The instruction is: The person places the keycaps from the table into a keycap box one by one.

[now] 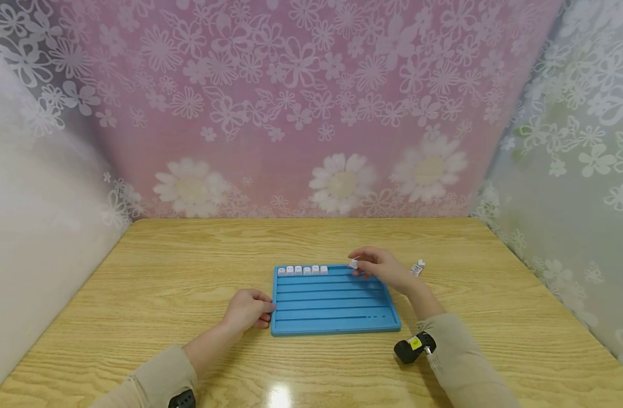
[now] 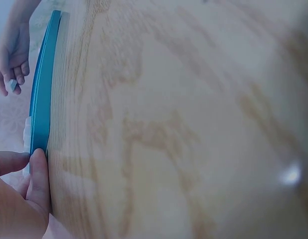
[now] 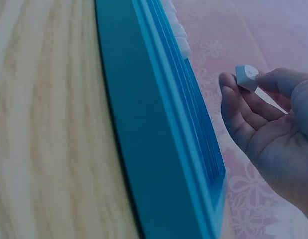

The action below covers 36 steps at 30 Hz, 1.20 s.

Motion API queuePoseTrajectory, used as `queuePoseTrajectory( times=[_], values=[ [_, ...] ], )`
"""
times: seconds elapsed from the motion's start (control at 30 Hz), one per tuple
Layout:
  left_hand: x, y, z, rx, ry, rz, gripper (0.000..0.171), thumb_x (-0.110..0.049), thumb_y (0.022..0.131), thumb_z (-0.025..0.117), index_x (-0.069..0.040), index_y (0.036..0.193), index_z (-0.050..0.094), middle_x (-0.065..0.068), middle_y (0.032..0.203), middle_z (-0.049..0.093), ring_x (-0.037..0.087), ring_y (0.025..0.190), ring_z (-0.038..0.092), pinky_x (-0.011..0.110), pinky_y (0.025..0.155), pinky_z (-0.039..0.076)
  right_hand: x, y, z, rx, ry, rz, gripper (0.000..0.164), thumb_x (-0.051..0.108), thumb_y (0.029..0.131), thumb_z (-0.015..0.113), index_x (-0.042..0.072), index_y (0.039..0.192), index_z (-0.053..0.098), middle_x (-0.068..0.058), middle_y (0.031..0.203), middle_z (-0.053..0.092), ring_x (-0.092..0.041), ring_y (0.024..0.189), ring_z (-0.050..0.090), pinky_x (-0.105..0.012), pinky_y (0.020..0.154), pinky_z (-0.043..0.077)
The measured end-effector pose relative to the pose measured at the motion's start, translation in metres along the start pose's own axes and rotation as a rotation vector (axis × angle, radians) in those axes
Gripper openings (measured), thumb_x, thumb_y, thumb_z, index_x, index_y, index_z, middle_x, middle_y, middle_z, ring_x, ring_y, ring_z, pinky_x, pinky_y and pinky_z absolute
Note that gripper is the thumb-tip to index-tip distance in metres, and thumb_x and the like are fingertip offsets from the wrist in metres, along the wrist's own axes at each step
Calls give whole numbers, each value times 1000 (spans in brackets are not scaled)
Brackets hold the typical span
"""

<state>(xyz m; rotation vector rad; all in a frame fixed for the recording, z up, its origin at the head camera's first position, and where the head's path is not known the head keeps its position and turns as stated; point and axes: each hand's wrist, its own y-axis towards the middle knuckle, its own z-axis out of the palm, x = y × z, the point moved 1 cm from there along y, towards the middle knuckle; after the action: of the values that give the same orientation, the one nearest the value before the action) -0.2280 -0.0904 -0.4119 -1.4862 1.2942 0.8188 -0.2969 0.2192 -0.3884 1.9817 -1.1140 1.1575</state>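
Observation:
A blue ridged tray (image 1: 321,315) lies on the wooden table. Several white keycaps (image 1: 307,271) stand side by side along its back row, from the left corner to about the middle. My left hand (image 1: 247,310) grips the tray's left edge; in the left wrist view its thumb and finger (image 2: 39,172) pinch the rim. Above the tray's back right part, my right hand (image 1: 385,269) pinches one white keycap (image 3: 247,77) between thumb and fingertips. That keycap is held apart from the tray, and a small mark shows on its top.
A few loose white keycaps (image 1: 417,268) lie on the table (image 1: 204,249) right of the tray, near the right forearm. Black cameras (image 1: 415,347) are strapped to both wrists. A pink flowered curtain (image 1: 270,141) hangs behind the table.

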Motion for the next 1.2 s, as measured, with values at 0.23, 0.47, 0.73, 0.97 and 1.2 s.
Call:
queuePoseTrajectory(
  times=[0.23,0.47,0.73,0.97,1.2],
  values=[
    [-1,-1,0,-4,2,-6,12,-1,84,63,8,92,61,11,70,57,16,57,55,28,54,55,-3,6,8,17,14,8,30,8,97,47,-11,121,52,-25,107,61,-29,88,63,-35,76,54],
    [-1,0,0,-6,3,1,11,-1,83,64,7,91,62,11,70,57,16,57,55,29,53,55,0,8,12,5,4,54,33,7,93,54,-7,123,54,-16,95,67,-25,87,65,-35,81,53],
    [1,0,0,-1,-2,4,12,-1,83,63,8,91,62,11,70,57,16,57,55,28,53,54,12,7,18,2,5,75,38,2,91,57,-11,125,50,-18,95,66,-27,86,66,-34,81,53],
    [2,2,1,1,1,6,12,-1,83,63,8,92,62,11,70,57,16,57,55,28,53,54,4,13,19,-64,-11,97,34,7,89,60,-8,120,54,-12,93,67,-21,83,66,-32,77,54],
    [3,2,1,-4,11,2,12,-1,83,63,8,91,62,11,70,57,16,57,55,29,53,55,2,18,20,-111,10,107,31,3,89,60,-8,118,56,-15,97,64,-22,81,65,-34,74,55]
  ],
)
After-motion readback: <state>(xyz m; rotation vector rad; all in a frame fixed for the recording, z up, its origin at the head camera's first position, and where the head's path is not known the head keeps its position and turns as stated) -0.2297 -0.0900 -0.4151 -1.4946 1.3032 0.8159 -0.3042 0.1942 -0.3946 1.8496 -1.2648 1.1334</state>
